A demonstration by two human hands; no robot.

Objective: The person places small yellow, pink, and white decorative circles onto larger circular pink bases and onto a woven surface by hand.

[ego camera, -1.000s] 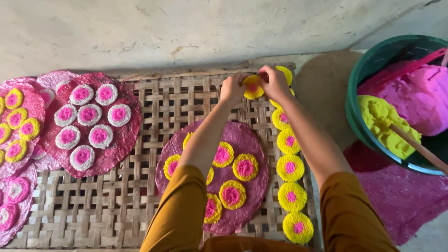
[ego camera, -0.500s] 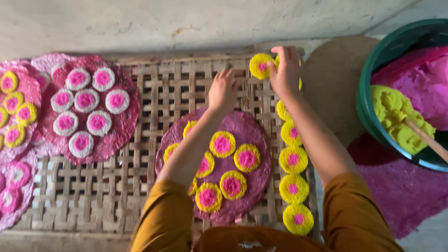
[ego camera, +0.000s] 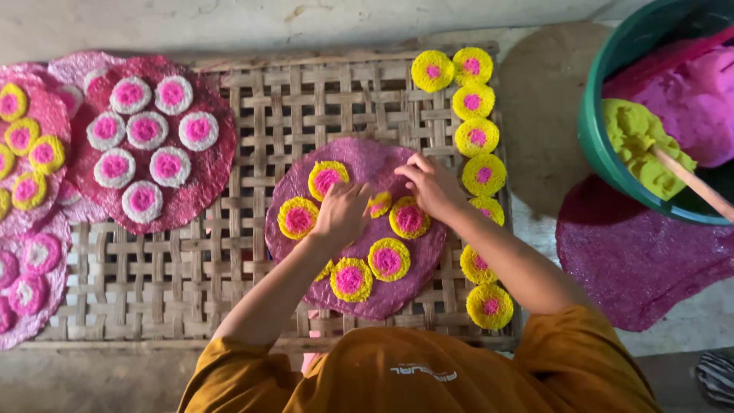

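A round magenta disc [ego camera: 375,164] lies on the woven bamboo tray [ego camera: 252,252] and carries several small yellow rounds with pink centres [ego camera: 297,218]. My left hand [ego camera: 342,214] rests palm down on the disc's middle, fingers touching a small yellow round [ego camera: 380,203]. My right hand [ego camera: 430,183] presses its fingertips onto the disc just right of that round, beside another yellow round [ego camera: 409,218]. Neither hand lifts anything. A column of yellow rounds [ego camera: 474,138] runs along the tray's right edge.
A second magenta disc with white-and-pink rounds [ego camera: 149,145] sits at the tray's left, with more discs [ego camera: 30,145] beyond it. A green tub [ego camera: 612,164] of pink and yellow paste with a wooden stick [ego camera: 688,180] stands at right, above a bare magenta disc [ego camera: 634,256].
Both hands came back from the tray's far right corner, where a yellow round now lies, down to the middle of the magenta disc.
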